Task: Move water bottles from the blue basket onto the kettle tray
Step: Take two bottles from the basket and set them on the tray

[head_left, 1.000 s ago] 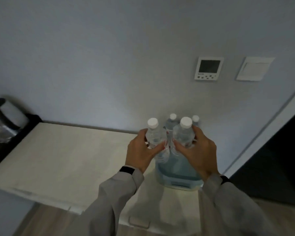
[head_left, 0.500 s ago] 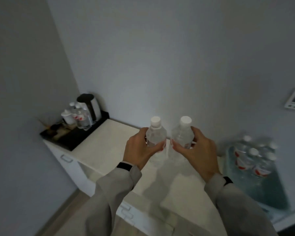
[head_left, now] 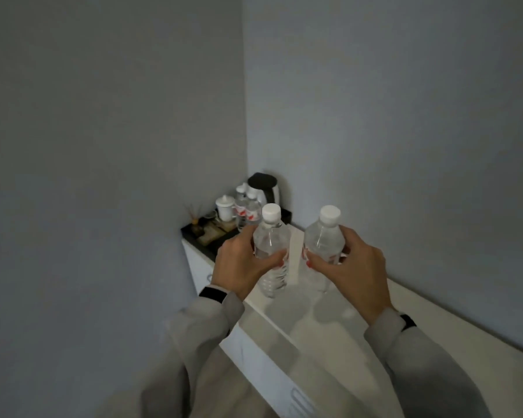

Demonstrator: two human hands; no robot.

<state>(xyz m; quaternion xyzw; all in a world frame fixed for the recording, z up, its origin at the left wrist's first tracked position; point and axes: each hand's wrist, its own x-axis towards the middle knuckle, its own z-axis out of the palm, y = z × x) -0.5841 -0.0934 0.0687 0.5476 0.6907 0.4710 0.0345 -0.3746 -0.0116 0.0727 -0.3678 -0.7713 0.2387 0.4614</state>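
Two water bottles are held upright in the air over the white counter [head_left: 329,324], side by side but apart. The left bottle [head_left: 271,245] is gripped round its middle by the left hand [head_left: 239,267]; the right bottle [head_left: 323,239] is gripped likewise by the right hand [head_left: 351,270]. Both white caps are on.

The kettle tray [head_left: 206,245], dark, sits in the corner beyond the left hand. On it: a kettle [head_left: 263,188], two bottles already standing [head_left: 248,208], a lidded white cup [head_left: 225,205]. The blue basket is not in view.

Step judged: carry, mid-way to the tray. Next move calls for a reach forward and left, and bare tray floor to be found; the free space looks tight beside the standing bottles.
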